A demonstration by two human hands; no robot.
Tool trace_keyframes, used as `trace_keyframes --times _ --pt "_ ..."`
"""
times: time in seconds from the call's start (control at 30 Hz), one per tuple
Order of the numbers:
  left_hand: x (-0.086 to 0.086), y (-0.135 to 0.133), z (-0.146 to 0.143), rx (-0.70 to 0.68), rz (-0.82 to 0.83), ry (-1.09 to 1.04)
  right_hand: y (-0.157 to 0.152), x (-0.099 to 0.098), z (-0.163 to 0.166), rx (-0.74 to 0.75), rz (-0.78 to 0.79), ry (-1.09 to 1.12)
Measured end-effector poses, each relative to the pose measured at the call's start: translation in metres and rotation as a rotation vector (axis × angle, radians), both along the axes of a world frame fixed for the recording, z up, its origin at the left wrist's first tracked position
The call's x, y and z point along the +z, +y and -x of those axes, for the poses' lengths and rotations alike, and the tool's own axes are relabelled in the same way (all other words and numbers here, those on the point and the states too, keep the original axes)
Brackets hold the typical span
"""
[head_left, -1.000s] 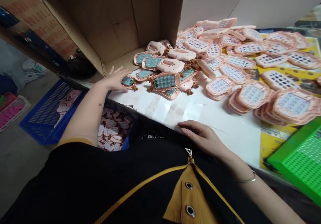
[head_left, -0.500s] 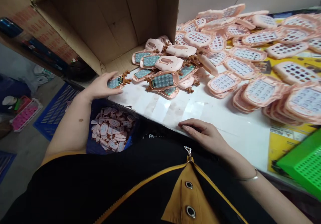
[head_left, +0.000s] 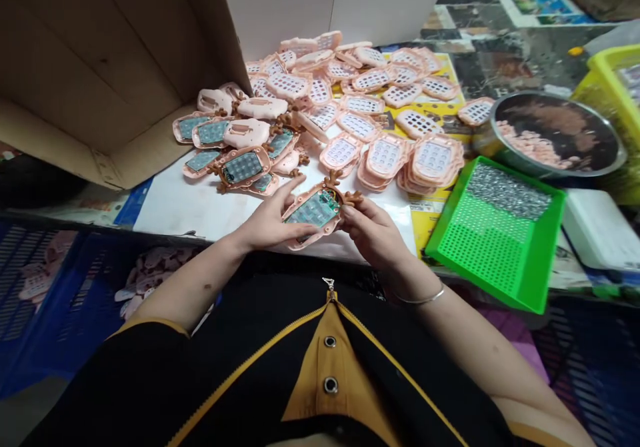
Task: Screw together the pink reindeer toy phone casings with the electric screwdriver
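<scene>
Between my two hands is a pink toy phone half (head_left: 315,210) with brown antlers, its green circuit board and keypad side facing up. My left hand (head_left: 267,220) grips its left end, thumb along the near edge. The fingers of my right hand (head_left: 373,230) pinch the antler end. Just beyond lies a pile of similar antlered halves (head_left: 243,167), some board up, some back up. Right of that pile are stacked pink front covers (head_left: 385,157) with white keypads, and more loose covers (head_left: 360,103) spread behind them.
A cardboard box (head_left: 105,147) opens at the left. To the right are a green basket (head_left: 500,247) holding small metal screws, a steel bowl (head_left: 613,150) of small pink parts and a white box (head_left: 600,227). Blue crates (head_left: 85,307) stand below the table at left.
My left hand has brought the antlered half from the box's edge to in front of me. My right hand has risen from the table edge and taken its antler end. The view has turned right.
</scene>
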State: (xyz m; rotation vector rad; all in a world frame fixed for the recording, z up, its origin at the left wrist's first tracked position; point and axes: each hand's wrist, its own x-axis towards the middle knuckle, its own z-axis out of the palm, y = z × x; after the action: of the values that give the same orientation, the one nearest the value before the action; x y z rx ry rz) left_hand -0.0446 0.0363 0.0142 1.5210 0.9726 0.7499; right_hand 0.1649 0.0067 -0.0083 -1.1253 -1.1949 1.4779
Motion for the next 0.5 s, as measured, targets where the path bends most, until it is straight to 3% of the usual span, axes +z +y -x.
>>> trace_keyframes --times 0.13,0.2,0.27,0.33,0.43,0.5 --pt "-0.015 -0.004 0.009 -0.148 0.520 -0.375 0.015 0.008 0.000 0.079 -0.008 -0.018" --pt "-0.021 -0.005 0.013 -0.133 0.656 -0.507 0.029 0.011 0.000 0.038 -0.079 -0.146" --pt "-0.024 -0.004 0.017 -0.075 0.662 -0.607 0.046 0.011 0.001 -0.088 -0.269 -0.444" --pt "-0.024 0.000 0.021 -0.038 0.627 -0.687 0.065 0.008 0.003 -0.172 -0.526 -0.898" --pt "-0.020 0.008 0.024 -0.020 0.607 -0.766 0.088 0.000 0.009 -0.111 -0.771 -1.464" --pt "-0.019 0.012 0.024 0.005 0.617 -0.775 0.097 -0.004 0.013 -0.070 -0.819 -1.578"
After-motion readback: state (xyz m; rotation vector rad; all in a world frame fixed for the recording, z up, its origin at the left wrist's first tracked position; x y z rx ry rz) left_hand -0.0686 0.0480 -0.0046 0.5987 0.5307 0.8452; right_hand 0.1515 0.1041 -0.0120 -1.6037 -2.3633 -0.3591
